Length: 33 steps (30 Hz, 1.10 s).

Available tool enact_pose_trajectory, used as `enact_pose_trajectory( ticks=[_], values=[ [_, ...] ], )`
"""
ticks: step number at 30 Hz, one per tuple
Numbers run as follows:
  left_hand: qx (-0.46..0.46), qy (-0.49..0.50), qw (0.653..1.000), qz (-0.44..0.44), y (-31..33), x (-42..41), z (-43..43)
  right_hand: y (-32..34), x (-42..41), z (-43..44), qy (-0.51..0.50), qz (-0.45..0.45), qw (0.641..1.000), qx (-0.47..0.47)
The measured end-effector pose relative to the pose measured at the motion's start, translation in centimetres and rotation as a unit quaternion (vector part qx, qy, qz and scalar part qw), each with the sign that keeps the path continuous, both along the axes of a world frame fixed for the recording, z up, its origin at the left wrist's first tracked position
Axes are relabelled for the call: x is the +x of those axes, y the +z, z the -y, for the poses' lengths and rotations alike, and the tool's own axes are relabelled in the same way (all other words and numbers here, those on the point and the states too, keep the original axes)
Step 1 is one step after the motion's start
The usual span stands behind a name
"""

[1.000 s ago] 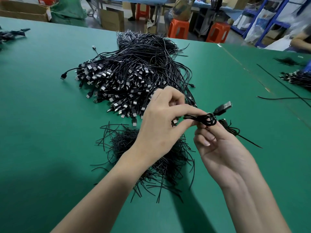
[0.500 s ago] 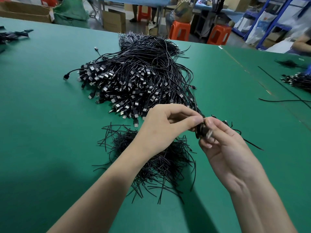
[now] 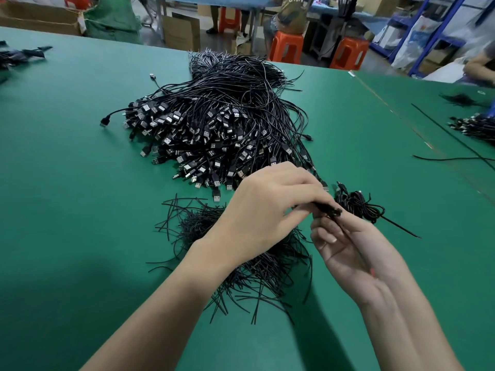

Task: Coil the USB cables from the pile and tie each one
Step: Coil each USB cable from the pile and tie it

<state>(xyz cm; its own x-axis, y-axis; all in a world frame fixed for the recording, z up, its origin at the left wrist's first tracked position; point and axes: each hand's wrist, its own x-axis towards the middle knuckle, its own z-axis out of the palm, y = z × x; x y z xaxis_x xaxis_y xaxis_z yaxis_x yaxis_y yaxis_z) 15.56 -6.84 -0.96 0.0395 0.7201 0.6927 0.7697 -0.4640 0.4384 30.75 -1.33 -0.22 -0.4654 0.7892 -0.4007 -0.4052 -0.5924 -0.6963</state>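
Where the green worktop point(image 3: 67, 210) begins at the far left, one small dark bundle point(image 3: 22, 53) of cables lies near its edge, too blurred to count. Next comes the single big pile of USB cables point(image 3: 214, 124), far too many to count, with its metal plugs fanned toward the near left and its loose ends trailing to the far side. One plug point(image 3: 105, 121) strays out alone on the left. Nearer, one heap of thin black ties point(image 3: 267, 277) lies partly under the left hand point(image 3: 267, 210). That hand's grip is clamped, thumb and forefinger, on the held cable point(image 3: 328, 209), a small dark wad that is mostly hidden. The right hand point(image 3: 353, 258), palm up, pinches the same wad at its fingertips. Just beyond them one coiled cable point(image 3: 357, 204) lies on the worktop, a thin stiff end poking out to the right. Past the far edge stand two orange stools point(image 3: 348, 53), and a seated person's shirt point(image 3: 294, 12) shows the letters "OWN", cut off at the top. At the far right a second, smaller pile point(image 3: 474, 127) and two loose strands point(image 3: 450, 158) lie well apart from the hands.
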Motion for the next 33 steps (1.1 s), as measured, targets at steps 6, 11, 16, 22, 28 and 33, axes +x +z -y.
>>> enact_pose_trajectory(
  ticks=[6,11,16,22,28,33],
  values=[
    [0.035,0.009,0.995,-0.095,-0.5,-0.1,0.0,-0.4,0.4,-0.2,-0.02,0.04,0.996,-0.075],
    [0.021,-0.003,0.993,-0.117,-1.1,0.5,0.0,-0.8,0.8,-0.2,-0.034,0.053,0.995,-0.074],
    [-0.037,-0.006,0.997,-0.063,-2.0,0.6,-0.4,-1.6,1.6,-0.2,-0.01,0.145,0.98,0.137],
    [-0.086,-0.01,0.996,0.011,-2.6,1.0,-0.7,-2.2,1.5,-1.4,-0.043,0.238,0.925,0.294],
    [-0.169,0.126,0.975,0.073,-3.2,-2.4,-2.8,-2.4,2.8,-5.8,-0.095,0.547,0.648,0.521],
    [-0.215,0.308,0.927,-0.002,-3.6,-8.1,-6.7,-2.4,3.2,-8.3,0.032,0.664,0.599,0.446]
  ],
)
